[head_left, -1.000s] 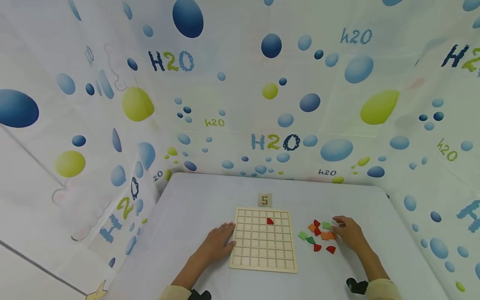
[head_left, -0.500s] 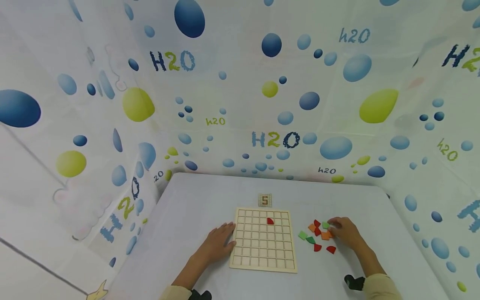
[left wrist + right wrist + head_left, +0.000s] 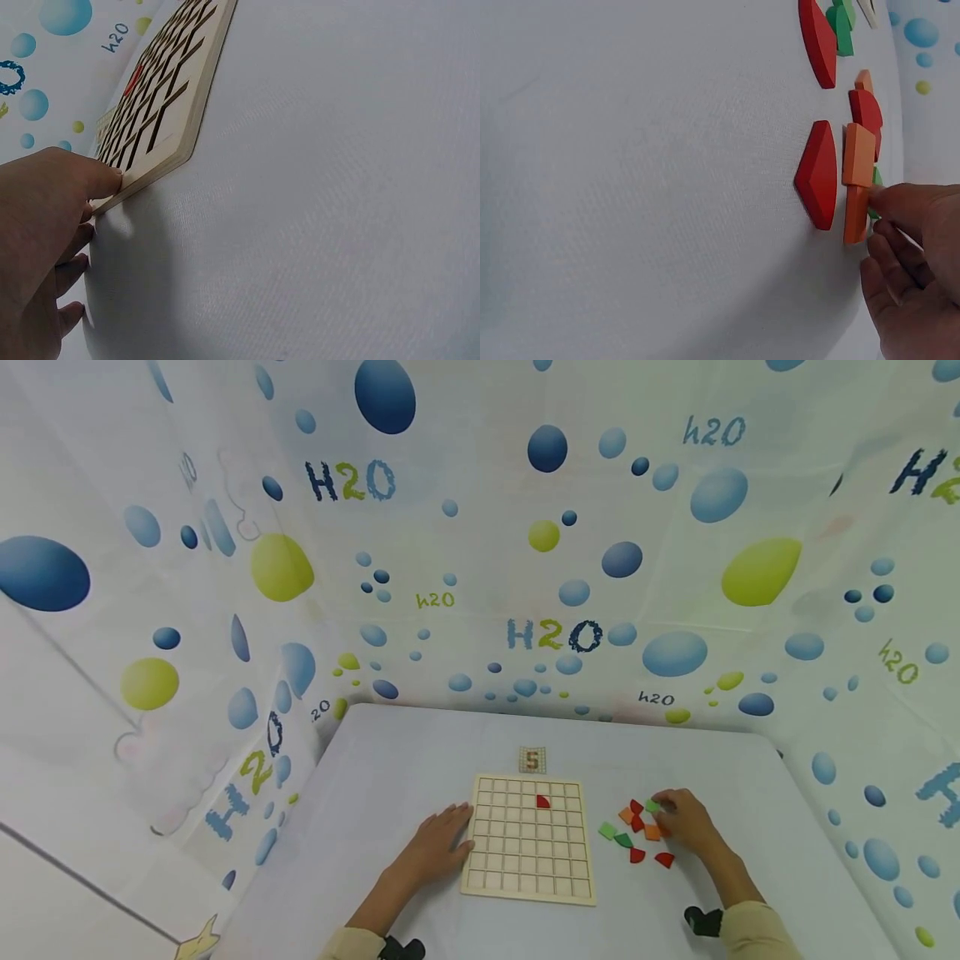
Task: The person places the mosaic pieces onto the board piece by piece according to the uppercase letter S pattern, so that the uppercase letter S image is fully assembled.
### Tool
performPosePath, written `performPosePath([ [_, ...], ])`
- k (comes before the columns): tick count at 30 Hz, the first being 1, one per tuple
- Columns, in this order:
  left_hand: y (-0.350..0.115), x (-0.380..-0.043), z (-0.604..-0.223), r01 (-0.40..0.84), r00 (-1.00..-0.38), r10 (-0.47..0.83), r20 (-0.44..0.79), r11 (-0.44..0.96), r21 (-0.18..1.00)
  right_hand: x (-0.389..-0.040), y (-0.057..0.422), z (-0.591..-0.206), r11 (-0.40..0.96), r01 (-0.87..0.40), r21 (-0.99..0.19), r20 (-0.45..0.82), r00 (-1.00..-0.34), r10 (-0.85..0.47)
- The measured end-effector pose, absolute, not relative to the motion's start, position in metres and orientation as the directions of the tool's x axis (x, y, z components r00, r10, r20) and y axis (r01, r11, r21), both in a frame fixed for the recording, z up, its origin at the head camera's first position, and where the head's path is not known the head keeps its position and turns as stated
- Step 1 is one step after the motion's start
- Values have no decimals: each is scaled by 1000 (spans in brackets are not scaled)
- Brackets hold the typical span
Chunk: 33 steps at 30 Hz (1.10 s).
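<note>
Two orange blocks point(image 3: 859, 155): head view seemingly obscures one.

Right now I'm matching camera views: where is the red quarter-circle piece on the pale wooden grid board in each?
Head: red quarter-circle piece, right of centre, lower half.
Left wrist: piece, upper left.
Right wrist: not in it.
Shared landmark: pale wooden grid board, in head and left wrist.

- Right hand point(image 3: 922, 262): near two orange pieces point(image 3: 859, 155), set end to end; contact unclear.
- Green piece point(image 3: 877, 177): partly hidden behind the hand.
- Red piece point(image 3: 821, 176): flat on the counter point(image 3: 667, 150), beside the orange pair.
</note>
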<state>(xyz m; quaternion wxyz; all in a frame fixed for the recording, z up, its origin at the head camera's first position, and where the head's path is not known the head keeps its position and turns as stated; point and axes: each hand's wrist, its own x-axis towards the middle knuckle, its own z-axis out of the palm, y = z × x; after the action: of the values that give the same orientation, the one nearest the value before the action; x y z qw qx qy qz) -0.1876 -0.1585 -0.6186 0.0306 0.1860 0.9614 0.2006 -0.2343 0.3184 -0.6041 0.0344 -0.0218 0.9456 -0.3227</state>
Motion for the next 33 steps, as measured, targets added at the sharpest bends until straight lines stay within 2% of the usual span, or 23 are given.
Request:
performPosePath([
  [9,-159,-188,-618,340,-929,369,8,847,408,-237,315,-611,779,-31,-627,-19,-998,-56],
  [20,-158,-189,-619,347,-927,375,14,843,411,-240,310,-618,818,-86,-569,39,-996,-77],
  [25,-158,-189,-619,350,-926,378,15,841,412,-239,306,-611,841,-40,-540,17,-999,-36],
  [33,-158,-189,-619,350,-927,375,14,850,393,-245,299,-597,819,49,-572,-49,-998,26],
])
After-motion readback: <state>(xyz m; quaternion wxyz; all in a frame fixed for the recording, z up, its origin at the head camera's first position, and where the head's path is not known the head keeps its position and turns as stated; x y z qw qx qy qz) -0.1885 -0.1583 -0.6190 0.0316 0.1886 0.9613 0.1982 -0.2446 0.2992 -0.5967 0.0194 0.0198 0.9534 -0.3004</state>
